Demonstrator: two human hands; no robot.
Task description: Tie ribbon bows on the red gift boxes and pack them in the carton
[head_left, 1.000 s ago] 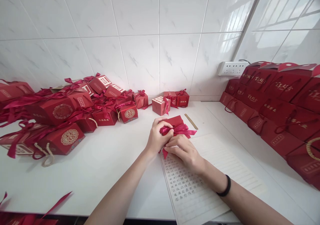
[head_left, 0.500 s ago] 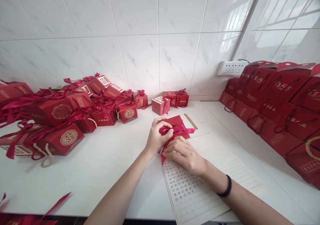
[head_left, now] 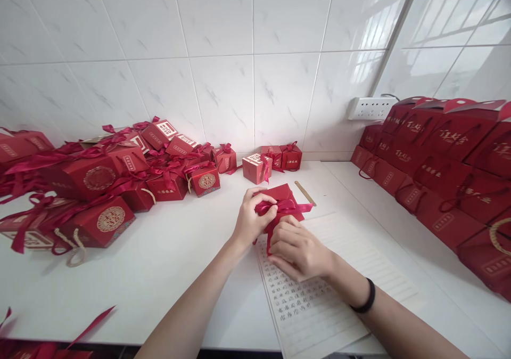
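A small red gift box [head_left: 280, 193] lies on the table in front of me, at the top edge of the written sheets. Across it runs a dark pink satin ribbon [head_left: 289, 206] with a loop and a tail pointing right. My left hand [head_left: 255, 214] pinches the ribbon at its middle between thumb and forefinger, against the box's left side. Nearer to me, my right hand [head_left: 297, 246] has its fingers curled round a hanging end of the same ribbon. Part of the box and the ribbon's lower end are hidden behind my fingers.
Lined paper with handwriting [head_left: 331, 295] lies under my right forearm. A thin gold strip [head_left: 305, 193] rests behind the box. Ribboned red boxes [head_left: 99, 178] are heaped at left, several more stand by the wall [head_left: 257, 168], and red handled boxes [head_left: 435, 172] are stacked at right.
My right hand has moved slightly right and toward me, drawing the ribbon end with it. My left hand keeps its pinch in the same place.
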